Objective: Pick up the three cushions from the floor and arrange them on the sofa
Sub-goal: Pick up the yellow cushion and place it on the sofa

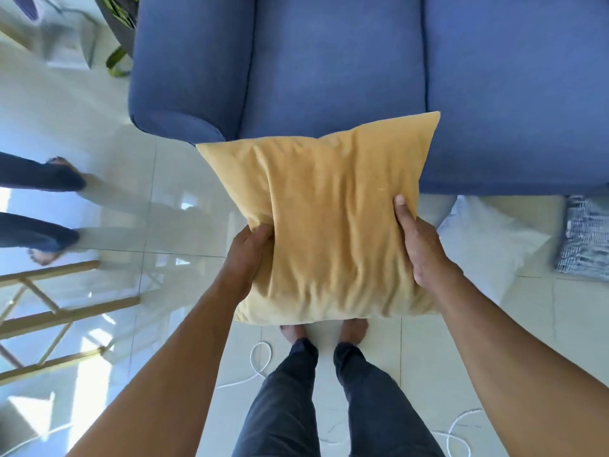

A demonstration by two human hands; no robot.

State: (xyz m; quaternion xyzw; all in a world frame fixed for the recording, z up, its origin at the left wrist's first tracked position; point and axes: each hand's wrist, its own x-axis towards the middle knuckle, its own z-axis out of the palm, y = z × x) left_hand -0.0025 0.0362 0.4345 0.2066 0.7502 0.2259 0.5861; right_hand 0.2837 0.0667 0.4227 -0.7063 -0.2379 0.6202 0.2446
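I hold a yellow cushion (329, 219) in the air in front of me, its far edge over the front of the blue sofa (346, 70). My left hand (248, 255) grips its left side and my right hand (420, 249) grips its right side, thumb on top. A white cushion (487, 245) lies on the floor at the right, just before the sofa. Beside it, at the right edge, lies a blue-and-white patterned cushion (583, 239).
Another person's legs and feet (43, 206) stand on the tiled floor at the left. A wooden frame (56, 311) sits at the lower left. A white cord (260, 361) runs across the floor near my feet. A plant (122, 14) stands behind the sofa arm.
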